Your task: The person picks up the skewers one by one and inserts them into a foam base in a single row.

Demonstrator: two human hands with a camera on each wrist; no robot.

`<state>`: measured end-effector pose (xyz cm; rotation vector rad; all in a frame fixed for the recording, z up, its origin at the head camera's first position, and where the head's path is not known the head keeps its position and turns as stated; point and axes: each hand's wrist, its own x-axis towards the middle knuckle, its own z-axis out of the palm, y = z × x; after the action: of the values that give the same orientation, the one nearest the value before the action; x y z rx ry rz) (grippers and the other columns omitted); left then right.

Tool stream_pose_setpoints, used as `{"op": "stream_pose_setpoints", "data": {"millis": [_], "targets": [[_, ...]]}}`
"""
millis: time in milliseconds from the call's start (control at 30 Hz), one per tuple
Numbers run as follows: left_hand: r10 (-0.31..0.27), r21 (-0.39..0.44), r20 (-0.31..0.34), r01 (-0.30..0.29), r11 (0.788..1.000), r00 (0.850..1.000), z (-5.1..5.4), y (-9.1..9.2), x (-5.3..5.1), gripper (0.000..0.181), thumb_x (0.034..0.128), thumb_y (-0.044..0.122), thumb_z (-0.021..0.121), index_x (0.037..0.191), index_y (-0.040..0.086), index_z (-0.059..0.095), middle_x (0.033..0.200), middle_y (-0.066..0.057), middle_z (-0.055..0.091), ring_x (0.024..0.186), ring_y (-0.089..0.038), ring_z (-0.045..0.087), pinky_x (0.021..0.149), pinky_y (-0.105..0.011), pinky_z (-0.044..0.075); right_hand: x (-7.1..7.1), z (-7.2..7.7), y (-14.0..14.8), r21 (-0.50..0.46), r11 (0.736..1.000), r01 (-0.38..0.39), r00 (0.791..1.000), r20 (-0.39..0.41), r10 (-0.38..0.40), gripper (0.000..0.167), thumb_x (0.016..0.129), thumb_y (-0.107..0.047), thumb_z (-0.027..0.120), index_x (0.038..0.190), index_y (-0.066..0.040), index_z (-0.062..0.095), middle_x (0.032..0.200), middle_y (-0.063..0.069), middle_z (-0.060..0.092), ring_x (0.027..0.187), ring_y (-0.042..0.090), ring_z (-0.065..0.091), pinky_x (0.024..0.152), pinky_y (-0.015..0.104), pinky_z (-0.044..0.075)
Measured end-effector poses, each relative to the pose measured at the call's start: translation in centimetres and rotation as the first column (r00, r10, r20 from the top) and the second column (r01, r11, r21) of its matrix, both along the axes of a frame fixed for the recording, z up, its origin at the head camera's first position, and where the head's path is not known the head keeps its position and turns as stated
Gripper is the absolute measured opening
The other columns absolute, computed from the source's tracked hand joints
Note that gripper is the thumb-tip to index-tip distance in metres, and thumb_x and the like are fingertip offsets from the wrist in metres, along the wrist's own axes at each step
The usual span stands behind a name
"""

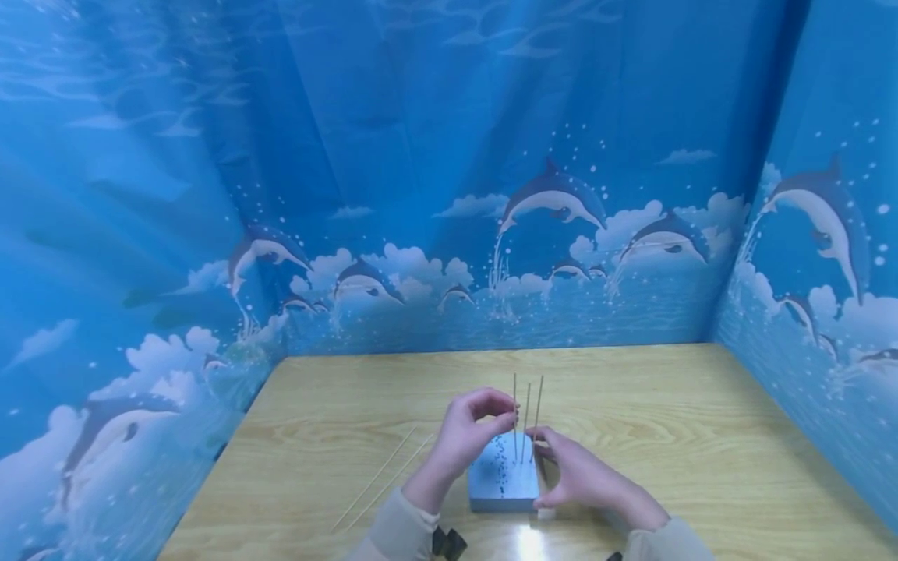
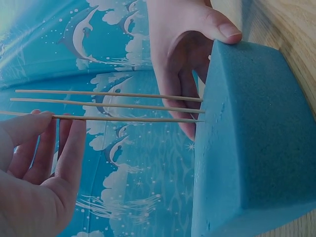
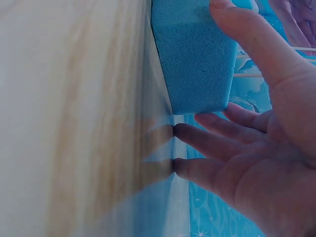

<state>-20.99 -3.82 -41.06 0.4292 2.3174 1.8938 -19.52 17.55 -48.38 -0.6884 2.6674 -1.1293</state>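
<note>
A blue foam block [image 1: 491, 501] rests on the table, its top pitted with small holes. Three thin wooden skewers stand in its top near the right side. My left hand [image 1: 466, 431] pinches the leftmost skewer [image 2: 123, 119] between thumb and fingertips, partway up its length. Beyond that, the other two skewers [image 2: 133, 105] rise without a hand on them. My right hand [image 1: 585, 477] holds the block's right side, thumb on one edge and fingers around toward the far side. In the right wrist view, two of its lower fingertips [image 3: 183, 167] touch the tabletop.
Two loose skewers [image 1: 382, 475] lie side by side on the wooden table [image 1: 337, 405], left of the block. Blue dolphin-printed sheeting [image 1: 421, 195] encloses the table at the back, left and right.
</note>
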Motion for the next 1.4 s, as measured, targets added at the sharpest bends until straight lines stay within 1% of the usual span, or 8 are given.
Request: {"op": "stream_pose_setpoints", "data": {"millis": [200,300,467,600,900,1000,1200,1400], "targets": [[-0.009,0.002,-0.014,0.009,1.0,1.0,-0.1,-0.1,0.0,0.016,0.0872,0.013,0.073,0.103,0.013,0.072,0.098,-0.002,0.072,0.095,-0.014,0.067,0.088,-0.031,0.059,-0.1,0.0,0.0,-0.002,1.0,0.005,1.0,0.004,-0.005,0.106,0.058,-0.027,0.092,0.145,0.002,0.037,0.15,0.024,0.042,0.128,0.041,0.054,0.11,0.058,0.039],[-0.012,-0.011,-0.025,0.011,1.0,1.0,-0.2,-0.1,-0.1,0.015,0.0872,0.013,0.073,0.102,0.014,0.072,0.097,-0.001,0.072,0.094,-0.013,0.067,0.089,-0.031,0.059,-0.1,0.0,-0.1,-0.003,1.0,0.008,1.0,0.009,-0.008,0.106,0.058,-0.027,0.091,0.145,0.002,0.037,0.15,0.024,0.042,0.129,0.041,0.054,0.11,0.058,0.039],[-0.017,-0.031,-0.051,0.016,0.999,0.999,-0.5,0.1,-0.1,0.015,0.0868,0.014,0.073,0.102,0.014,0.072,0.097,0.0,0.073,0.094,-0.011,0.067,0.098,-0.037,0.056,-0.1,0.0,-0.1,-0.008,1.0,0.012,1.0,0.013,-0.012,0.106,0.058,-0.026,0.092,0.145,0.001,0.037,0.151,0.024,0.041,0.129,0.042,0.054,0.11,0.059,0.039],[-0.021,-0.027,-0.061,0.019,0.999,0.998,-0.6,0.3,0.0,0.015,0.0867,0.013,0.073,0.102,0.013,0.071,0.097,-0.001,0.073,0.095,-0.012,0.067,0.101,-0.043,0.054,0.0,0.0,-0.1,-0.006,1.0,0.013,1.0,0.008,-0.013,0.106,0.058,-0.026,0.092,0.145,0.001,0.037,0.151,0.024,0.041,0.128,0.041,0.054,0.11,0.059,0.039],[-0.019,-0.046,-0.064,0.016,0.999,0.998,-1.0,0.2,-0.1,0.018,0.0882,0.017,0.072,0.105,0.01,0.071,0.099,0.002,0.073,0.098,-0.012,0.067,0.109,-0.051,0.047,0.1,0.1,-0.2,-0.003,1.0,0.02,1.0,0.007,-0.02,0.107,0.058,-0.025,0.092,0.145,0.003,0.037,0.15,0.024,0.042,0.128,0.042,0.054,0.111,0.059,0.038],[-0.019,-0.049,-0.059,0.017,0.999,0.998,-1.3,0.2,-0.1,0.018,0.0883,0.017,0.072,0.105,0.011,0.071,0.099,0.003,0.072,0.098,-0.01,0.067,0.109,-0.051,0.046,0.1,0.1,-0.2,-0.001,1.0,0.021,1.0,0.004,-0.021,0.107,0.058,-0.026,0.092,0.145,0.002,0.037,0.15,0.024,0.042,0.128,0.041,0.054,0.111,0.059,0.038],[-0.018,-0.063,-0.039,0.016,0.998,0.999,-1.5,0.2,-0.4,0.015,0.0889,0.019,0.071,0.104,0.019,0.07,0.1,0.007,0.072,0.1,-0.008,0.066,0.11,-0.051,0.045,0.0,0.0,-0.1,-0.01,1.0,0.004,1.0,-0.001,-0.004,0.106,0.058,-0.029,0.092,0.144,0.001,0.038,0.149,0.025,0.043,0.127,0.042,0.055,0.11,0.06,0.038],[-0.011,-0.061,-0.032,0.009,0.998,0.999,-1.6,0.2,-0.5,0.019,0.089,0.02,0.071,0.107,0.014,0.07,0.101,0.006,0.071,0.101,-0.009,0.065,0.111,-0.052,0.045,-0.1,0.0,-0.1,-0.012,1.0,0.0,1.0,0.007,0.0,0.106,0.058,-0.031,0.092,0.145,0.0,0.038,0.15,0.024,0.042,0.128,0.042,0.054,0.111,0.06,0.037]]}}
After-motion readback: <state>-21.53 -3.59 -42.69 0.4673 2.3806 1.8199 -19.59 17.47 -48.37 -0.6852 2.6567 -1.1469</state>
